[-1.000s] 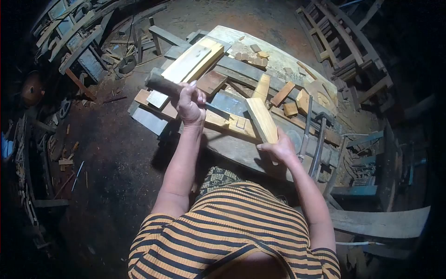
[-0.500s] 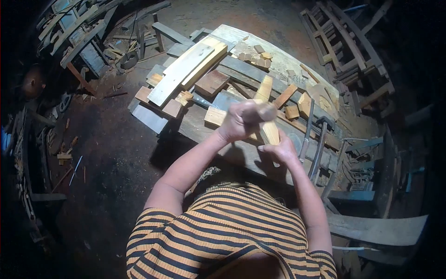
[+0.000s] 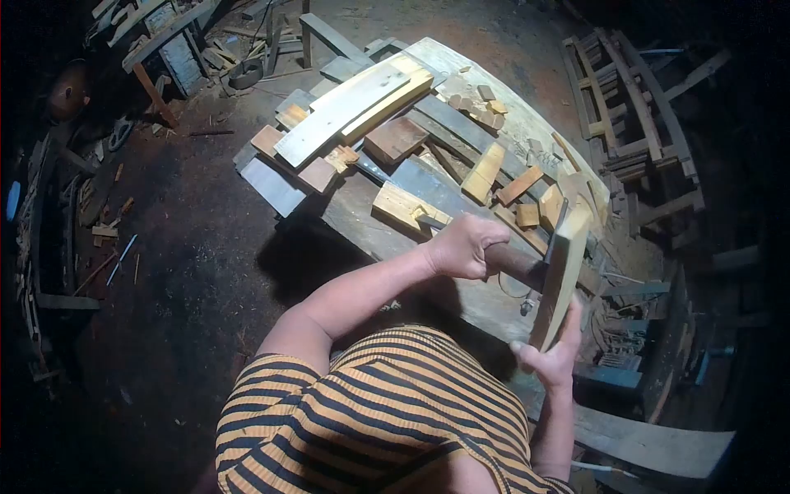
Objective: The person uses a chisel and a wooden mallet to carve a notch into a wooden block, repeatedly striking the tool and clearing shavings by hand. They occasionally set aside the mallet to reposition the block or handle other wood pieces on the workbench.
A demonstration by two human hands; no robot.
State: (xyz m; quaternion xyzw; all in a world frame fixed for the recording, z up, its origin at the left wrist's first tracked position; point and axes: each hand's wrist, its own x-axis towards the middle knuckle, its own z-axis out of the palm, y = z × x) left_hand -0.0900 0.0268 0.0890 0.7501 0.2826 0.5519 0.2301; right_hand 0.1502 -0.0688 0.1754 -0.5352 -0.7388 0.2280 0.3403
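My left hand [image 3: 465, 245] is closed around a dark brown, rounded wooden piece [image 3: 520, 267] that points right. Its far end reaches the long pale wooden piece [image 3: 564, 267]; whether they touch is unclear. That pale piece stands tilted in my right hand [image 3: 555, 350], held near its lower end between thumb and fingers. Just beyond my left hand, a pale block [image 3: 405, 204] lies on the workbench [image 3: 350, 222], with a dark piece at its right end. A tapered pale wedge [image 3: 484, 173] lies farther back.
Pale boards [image 3: 350, 111] are stacked at the bench's back left, near a reddish-brown block [image 3: 396, 140]. Small offcuts [image 3: 527, 216] lie around the right side. Wooden frames [image 3: 634, 99] stand at the far right. Scraps [image 3: 105, 230] lie on the floor at left.
Both hands have moved right and somewhat down in view. The pale piece is now more upright, and the brown rounded piece points toward it. The view has shifted slightly.
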